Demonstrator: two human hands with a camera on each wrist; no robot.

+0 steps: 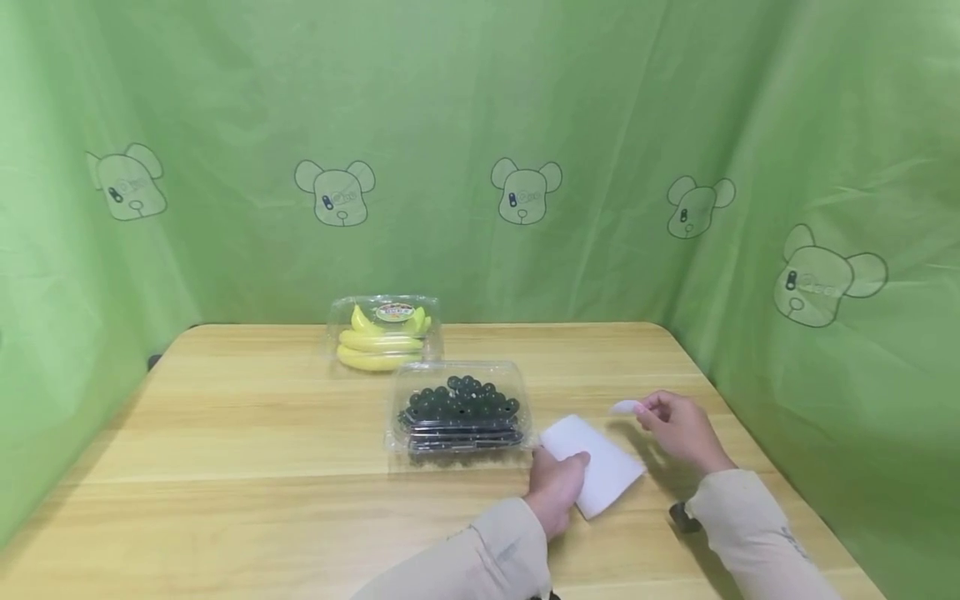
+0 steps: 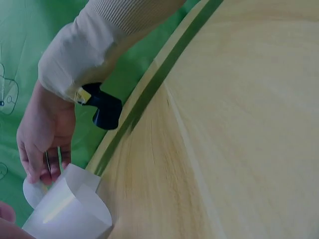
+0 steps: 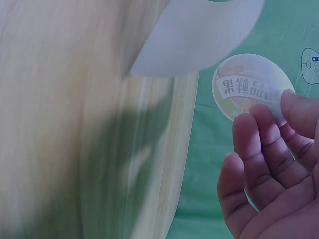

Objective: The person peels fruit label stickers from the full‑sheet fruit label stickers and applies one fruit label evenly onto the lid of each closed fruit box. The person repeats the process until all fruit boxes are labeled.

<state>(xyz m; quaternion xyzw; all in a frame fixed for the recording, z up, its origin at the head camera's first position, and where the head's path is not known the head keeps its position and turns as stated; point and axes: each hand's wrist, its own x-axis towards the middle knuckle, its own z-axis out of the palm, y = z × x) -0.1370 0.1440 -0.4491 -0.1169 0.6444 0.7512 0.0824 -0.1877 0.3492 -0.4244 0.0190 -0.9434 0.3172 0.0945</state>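
Note:
My right hand (image 1: 686, 429) pinches a round sticker (image 3: 234, 97) by its edge between thumb and fingers. Mirrored printed characters show through the sticker in the right wrist view. In my left hand (image 1: 557, 487) is a white sheet of paper (image 1: 600, 471), gripped at its near left side with the thumb on top. The sheet curls over in the left wrist view, its surface glossy (image 2: 65, 206). Just left of the left hand stands a clear clamshell box of dark green grapes (image 1: 461, 408), its lid down.
Behind the grapes, a second clear clamshell box holds yellow bananas (image 1: 378, 342) and bears an oval label (image 1: 394, 312). Green curtains (image 1: 442, 108) with bear-head drawings enclose the wooden table (image 1: 247, 508). A dark wrist-worn camera (image 1: 684, 517) sits at the right cuff.

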